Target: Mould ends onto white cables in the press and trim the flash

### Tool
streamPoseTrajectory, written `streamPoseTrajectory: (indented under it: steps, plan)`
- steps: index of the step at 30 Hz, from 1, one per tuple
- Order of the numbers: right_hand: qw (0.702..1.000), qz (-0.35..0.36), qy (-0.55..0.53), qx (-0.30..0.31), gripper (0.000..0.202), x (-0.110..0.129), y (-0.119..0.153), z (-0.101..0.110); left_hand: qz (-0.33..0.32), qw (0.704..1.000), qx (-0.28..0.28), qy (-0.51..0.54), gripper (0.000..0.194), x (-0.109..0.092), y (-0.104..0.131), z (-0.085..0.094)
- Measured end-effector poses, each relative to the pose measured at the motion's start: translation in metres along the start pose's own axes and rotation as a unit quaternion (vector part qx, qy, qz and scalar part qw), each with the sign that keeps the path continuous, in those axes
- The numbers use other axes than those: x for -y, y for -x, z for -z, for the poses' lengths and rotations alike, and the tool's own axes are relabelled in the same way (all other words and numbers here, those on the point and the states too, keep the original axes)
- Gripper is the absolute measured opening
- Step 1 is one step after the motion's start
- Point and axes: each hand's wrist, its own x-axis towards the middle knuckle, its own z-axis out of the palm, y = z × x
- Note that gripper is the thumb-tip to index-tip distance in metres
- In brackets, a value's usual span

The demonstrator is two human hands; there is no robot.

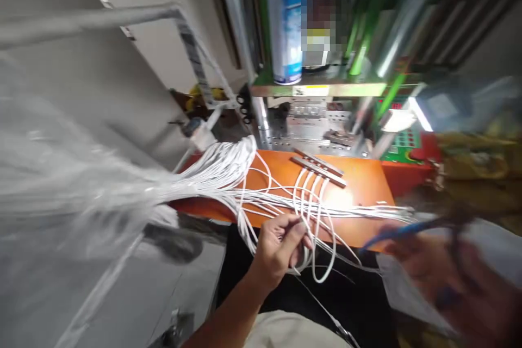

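White cables (308, 212) loop down from a slotted metal bar (318, 168) lying on the orange work surface (362, 174). Closed around some of these cables, at the front edge of the surface, is my left hand (281, 247). My right hand (440, 277), smeared by motion, is at the lower right, apart from the cables. It holds a blue-handled tool (391, 232); its exact kind is too blurred to make out. A thick bundle of white cables (220, 166) fans in from the left, with long strands running across the orange surface toward the right.
Behind the surface stands a press with a metal die (308, 117) and upright rods. A blue spray can (287, 27) rests on its green-edged shelf (261, 88). A lit lamp (402, 119) and a green control panel (408, 144) are at right. Clear plastic wrap (81, 185) covers the bundle at left.
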Motion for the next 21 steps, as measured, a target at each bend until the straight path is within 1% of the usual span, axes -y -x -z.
streamPoseTrajectory:
  steps: [1, 2, 3, 4, 5, 6, 8, 9, 10, 12, 15, 18, 21]
  plan:
    - [0.998, -0.03, -0.038, 0.048, 0.041, -0.001, 0.005, -0.003, 0.0, 1.0, 0.002, -0.006, 0.04, 0.002, -0.001, -0.003]
    - [0.987, -0.06, -0.098, 0.115, 0.054, -0.002, 0.01, -0.009, 0.002, 1.0, 0.002, -0.012, 0.04, 0.003, -0.001, -0.007]
    - [0.965, -0.086, -0.165, 0.184, 0.062, -0.001, 0.015, -0.017, 0.005, 1.0, 0.001, -0.018, 0.04, 0.003, 0.0, -0.011]
    - [0.943, -0.103, -0.217, 0.232, 0.065, 0.0, 0.019, -0.026, 0.007, 1.0, 0.0, -0.025, 0.039, 0.003, 0.002, -0.014]
    - [0.929, -0.104, -0.243, 0.26, 0.064, 0.002, 0.023, -0.035, 0.006, 1.0, -0.001, -0.031, 0.039, 0.003, 0.005, -0.018]
    - [0.932, -0.089, -0.236, 0.262, 0.06, 0.003, 0.026, -0.042, 0.006, 0.999, -0.003, -0.037, 0.04, 0.003, 0.007, -0.021]
    - [0.969, -0.016, -0.138, 0.206, 0.053, 0.005, 0.031, -0.053, 0.004, 0.999, -0.007, -0.051, 0.04, 0.003, 0.011, -0.026]
    - [0.981, 0.024, -0.079, 0.178, 0.05, 0.005, 0.032, -0.057, 0.003, 0.998, -0.009, -0.06, 0.039, 0.003, 0.013, -0.028]
    - [0.986, 0.059, -0.026, 0.157, 0.049, 0.005, 0.033, -0.059, 0.003, 0.997, -0.011, -0.072, 0.038, 0.003, 0.015, -0.03]
    - [0.984, 0.099, 0.064, 0.13, 0.045, 0.004, 0.035, -0.064, -0.002, 0.995, -0.011, -0.102, 0.037, 0.004, 0.019, -0.032]
    - [0.974, 0.131, 0.158, 0.093, 0.038, 0.002, 0.036, -0.069, -0.027, 0.988, -0.015, -0.153, 0.035, 0.007, 0.022, -0.035]
    - [0.967, 0.161, 0.188, 0.061, 0.035, 0.003, 0.037, -0.071, -0.069, 0.976, -0.035, -0.203, 0.03, 0.009, 0.024, -0.036]
    - [0.963, 0.177, 0.197, 0.047, 0.033, 0.004, 0.036, -0.07, -0.106, 0.966, -0.052, -0.232, 0.027, 0.012, 0.024, -0.036]
